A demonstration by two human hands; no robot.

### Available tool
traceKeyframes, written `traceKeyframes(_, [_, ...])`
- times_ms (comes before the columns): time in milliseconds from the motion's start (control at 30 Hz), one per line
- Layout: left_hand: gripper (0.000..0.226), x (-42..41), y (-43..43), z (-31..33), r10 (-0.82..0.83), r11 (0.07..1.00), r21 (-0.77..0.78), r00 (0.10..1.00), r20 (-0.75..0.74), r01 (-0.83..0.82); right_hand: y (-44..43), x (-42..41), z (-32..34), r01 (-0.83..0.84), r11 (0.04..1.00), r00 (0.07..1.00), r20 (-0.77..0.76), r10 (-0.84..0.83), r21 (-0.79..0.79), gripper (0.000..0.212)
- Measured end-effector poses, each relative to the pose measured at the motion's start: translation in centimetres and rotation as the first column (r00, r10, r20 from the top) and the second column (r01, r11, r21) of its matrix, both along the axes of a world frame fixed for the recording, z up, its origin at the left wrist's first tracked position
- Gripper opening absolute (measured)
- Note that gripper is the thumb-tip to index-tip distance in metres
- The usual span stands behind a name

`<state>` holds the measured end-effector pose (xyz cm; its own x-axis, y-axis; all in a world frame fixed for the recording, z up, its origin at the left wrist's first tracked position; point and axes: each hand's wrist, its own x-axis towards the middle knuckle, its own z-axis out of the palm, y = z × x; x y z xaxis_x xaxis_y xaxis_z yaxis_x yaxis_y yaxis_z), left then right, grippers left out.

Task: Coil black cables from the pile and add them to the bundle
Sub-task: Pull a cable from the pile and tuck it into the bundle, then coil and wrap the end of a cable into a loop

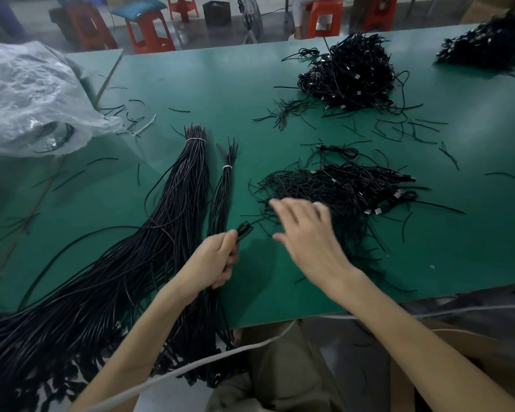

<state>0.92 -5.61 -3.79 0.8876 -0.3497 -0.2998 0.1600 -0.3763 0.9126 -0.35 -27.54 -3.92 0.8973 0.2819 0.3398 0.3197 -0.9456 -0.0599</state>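
Observation:
My left hand (217,257) grips a small folded black cable (244,230) over the green table, beside a thin tied bundle of long black cables (220,203). A much thicker tied bundle (167,221) lies to its left and spills over the table's near edge. My right hand (306,230), blurred, hovers with fingers spread over the near edge of a flat pile of coiled black cables with metal plugs (348,188). It holds nothing that I can see.
A taller heap of coiled cables (351,78) sits further back, another (488,46) at the far right. Short black twist ties (405,129) litter the green table (214,84). A crumpled clear plastic bag (30,96) lies at left. Orange stools (149,31) stand beyond.

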Motion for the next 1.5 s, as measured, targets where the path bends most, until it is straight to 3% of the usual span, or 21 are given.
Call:
traceKeyframes(100, [0.041,1.0,-0.3,-0.4,0.141,0.989,-0.047,0.990,0.032,-0.139,-2.4,1.4,0.1,0.238,0.958,0.971,0.001,-0.241,0.158,0.055])
traceKeyframes(167, [0.042,1.4,-0.8,-0.8,0.214,0.974,-0.080,0.976,0.040,-0.211,-4.0,2.1,-0.2,0.369,0.902,0.929,-0.112,-0.352,0.223,0.047])
traceKeyframes(267, [0.044,1.5,-1.5,-1.6,0.231,0.972,-0.059,0.968,0.100,-0.225,-5.1,2.3,-1.5,0.495,0.859,0.850,-0.275,-0.449,0.128,0.037])
traceKeyframes(467, [0.044,1.0,-1.7,-2.0,0.180,0.984,-0.019,0.966,0.185,-0.179,-5.5,2.7,-1.8,0.517,0.820,0.845,-0.303,-0.442,0.245,0.014])
traceKeyframes(700, [0.043,0.7,-1.8,-1.9,0.191,0.982,-0.042,0.964,0.186,-0.187,-6.4,3.0,-0.7,0.573,0.670,0.816,-0.407,-0.411,0.472,0.013])
traceKeyframes(833, [0.042,0.7,-1.8,-2.0,0.198,0.980,-0.064,0.964,0.179,-0.189,-6.3,2.5,0.2,0.515,0.486,0.857,-0.410,-0.312,0.706,0.011])
traceKeyframes(1033, [0.044,0.9,-1.9,-2.4,0.208,0.977,-0.076,0.963,0.172,-0.198,-2.4,1.3,2.7,0.236,0.435,0.972,-0.213,-0.101,0.869,0.008])
traceKeyframes(1100, [0.044,0.9,-1.9,-2.5,0.218,0.974,-0.092,0.961,0.172,-0.205,-0.4,1.2,3.2,0.198,0.364,0.978,-0.208,-0.012,0.910,0.008])
traceKeyframes(1233, [0.042,1.0,-1.9,-2.6,0.237,0.969,-0.118,0.956,0.171,-0.218,3.3,1.1,3.3,0.274,-0.008,0.940,-0.266,0.212,0.962,0.008])
traceKeyframes(1300, [0.043,0.9,-1.9,-2.8,0.236,0.970,-0.104,0.954,0.183,-0.220,4.7,1.1,3.0,0.336,-0.139,0.911,-0.284,0.298,0.931,0.010])
traceKeyframes(1400, [0.043,0.9,-1.7,-3.0,0.241,0.969,-0.100,0.951,0.193,-0.225,6.0,1.0,2.5,0.403,-0.229,0.895,-0.329,0.301,0.886,0.012])
traceKeyframes(1500, [0.044,1.1,-1.7,-3.3,0.250,0.968,-0.065,0.943,0.220,-0.241,6.6,0.8,1.8,0.434,-0.248,0.889,-0.367,0.276,0.866,0.014])
